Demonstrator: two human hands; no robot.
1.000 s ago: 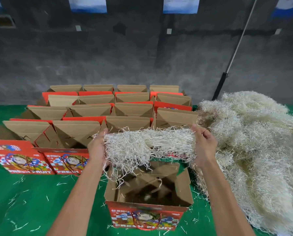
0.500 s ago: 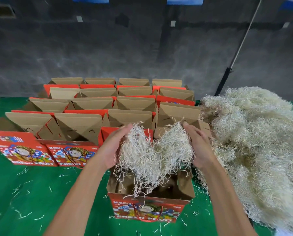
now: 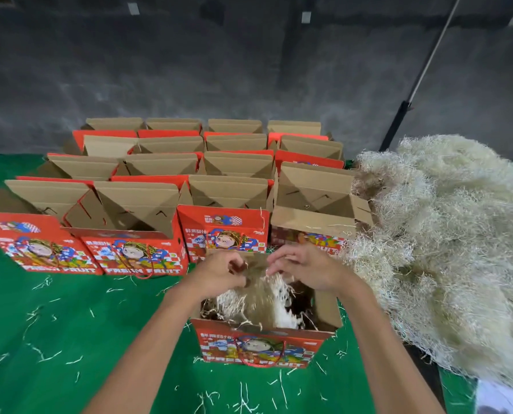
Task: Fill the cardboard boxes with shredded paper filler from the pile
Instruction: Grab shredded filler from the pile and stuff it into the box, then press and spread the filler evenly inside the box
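Both the left hand [image 3: 219, 271] and right hand [image 3: 304, 268] hovered over the open fruit box [image 3: 261, 343], fingers loosely curled and seemingly gripping nothing, while shredded paper filler [image 3: 261, 303] lay inside, the pile [image 3: 446, 249] handily beside.

- Green-covered desk [image 3: 70, 339] carries rows of open red boxes [image 3: 165, 186].
- Nearest box [image 3: 261, 348] stands apart.
- Shredded paper pile [image 3: 446, 249] lies right.
- Loose shreds [image 3: 40, 354] lie scattered.
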